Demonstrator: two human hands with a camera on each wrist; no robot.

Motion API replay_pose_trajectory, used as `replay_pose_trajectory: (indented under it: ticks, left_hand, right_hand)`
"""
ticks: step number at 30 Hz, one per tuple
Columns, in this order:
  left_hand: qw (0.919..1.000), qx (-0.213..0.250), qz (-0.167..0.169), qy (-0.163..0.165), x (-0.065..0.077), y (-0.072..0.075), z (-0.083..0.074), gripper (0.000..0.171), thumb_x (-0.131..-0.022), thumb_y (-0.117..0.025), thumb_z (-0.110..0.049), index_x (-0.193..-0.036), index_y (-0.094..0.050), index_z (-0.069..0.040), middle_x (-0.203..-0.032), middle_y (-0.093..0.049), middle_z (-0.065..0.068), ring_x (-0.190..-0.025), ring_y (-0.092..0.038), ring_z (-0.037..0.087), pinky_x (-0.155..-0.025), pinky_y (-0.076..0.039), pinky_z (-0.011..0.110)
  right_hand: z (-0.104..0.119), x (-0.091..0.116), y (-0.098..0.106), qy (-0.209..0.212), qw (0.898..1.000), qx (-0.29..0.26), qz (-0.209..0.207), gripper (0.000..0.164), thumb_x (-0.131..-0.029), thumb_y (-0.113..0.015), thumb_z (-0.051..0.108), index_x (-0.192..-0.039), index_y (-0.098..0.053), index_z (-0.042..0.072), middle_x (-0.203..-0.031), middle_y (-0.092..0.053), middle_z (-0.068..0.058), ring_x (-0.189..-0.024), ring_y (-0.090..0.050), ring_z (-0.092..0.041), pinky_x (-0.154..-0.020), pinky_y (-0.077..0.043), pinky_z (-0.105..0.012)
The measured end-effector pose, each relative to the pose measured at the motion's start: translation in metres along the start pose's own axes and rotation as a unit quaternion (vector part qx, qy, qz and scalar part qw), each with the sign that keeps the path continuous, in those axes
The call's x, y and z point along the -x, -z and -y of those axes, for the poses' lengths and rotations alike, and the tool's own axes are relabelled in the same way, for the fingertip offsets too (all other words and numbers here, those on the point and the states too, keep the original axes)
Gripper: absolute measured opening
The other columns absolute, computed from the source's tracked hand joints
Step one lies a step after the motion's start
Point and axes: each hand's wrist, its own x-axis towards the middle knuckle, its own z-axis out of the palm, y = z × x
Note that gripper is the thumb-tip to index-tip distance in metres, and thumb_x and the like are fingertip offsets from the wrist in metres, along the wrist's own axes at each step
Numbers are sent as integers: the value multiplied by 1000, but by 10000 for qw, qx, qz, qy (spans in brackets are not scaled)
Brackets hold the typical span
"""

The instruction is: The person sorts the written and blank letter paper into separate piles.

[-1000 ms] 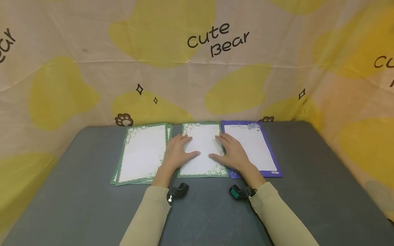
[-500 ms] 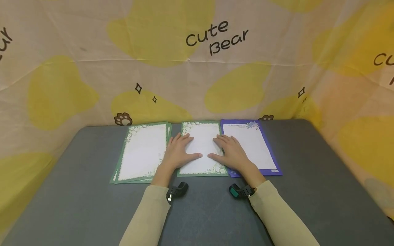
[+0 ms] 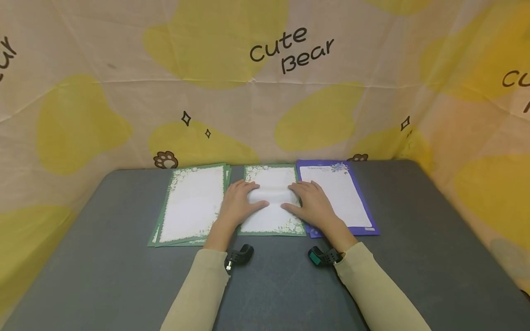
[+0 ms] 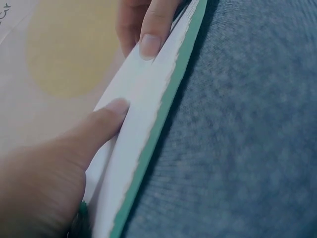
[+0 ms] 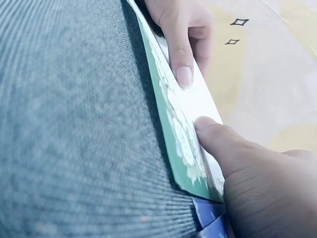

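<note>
Left hand and right hand a little apart, both flat on middle sheet, fingers straight, thumbs pointing inward. Paper between hands bulges up in low ridge; looks like fold starting, far edge coming toward near edge. Sheet lies centre of table, green sheets just left, purple sheet touching right side.

Judgement: keep both thumbs pinning near half, align corners before flattening crease, press from middle outward. Risk: skewed fold, neighbour sheets dragged.

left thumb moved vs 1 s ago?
Yes. The left hand thumb slid toward the table's far edge, up the middle sheet, which now bulges between both thumbs.
</note>
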Motion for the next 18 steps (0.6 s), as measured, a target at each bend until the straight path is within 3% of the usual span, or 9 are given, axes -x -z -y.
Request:
replay_pose_trajectory:
  ticks: [5, 9, 14, 18]
  left_hand:
    - [9993, 200, -308, 105, -2, -1, 0, 44, -87, -78, -44, -120, -75, -15, -134, -69, 6, -138, -51, 32, -120, -37, 49]
    - [9974, 484, -513, 117, -2, -2, 2, 34, -86, -80, -38, -111, -79, -15, -124, -74, 4, -132, -57, 31, -116, -42, 48]
    - [9935, 867, -718, 188, -2, -3, 3, 29, -86, -81, -37, -106, -80, -15, -116, -76, 4, -125, -61, 29, -111, -46, 47]
    - [9878, 1320, -788, 253, -2, -5, 3, 29, -86, -81, -36, -106, -80, -16, -118, -75, 3, -121, -63, 27, -108, -49, 46]
  right_hand:
    - [-2, 0, -2, -22, 9996, -116, -250, 65, -90, -73, 48, -138, -61, 6, -139, -64, -15, -133, -57, -36, -118, -37, -56]
    - [-3, 0, -2, -504, 9961, -288, -657, 67, -91, -72, 49, -140, -58, 6, -140, -62, -17, -132, -56, -38, -112, -43, -56]
    - [-2, -1, -2, -1463, 9790, -763, -1201, 56, -98, -60, 49, -135, -63, 6, -120, -71, -17, -110, -63, -37, -95, -48, -52]
    - [0, -2, -3, -1582, 9649, -1661, -1274, 49, -100, -59, 43, -135, -64, 8, -107, -73, -18, -98, -64, -35, -88, -48, -50]
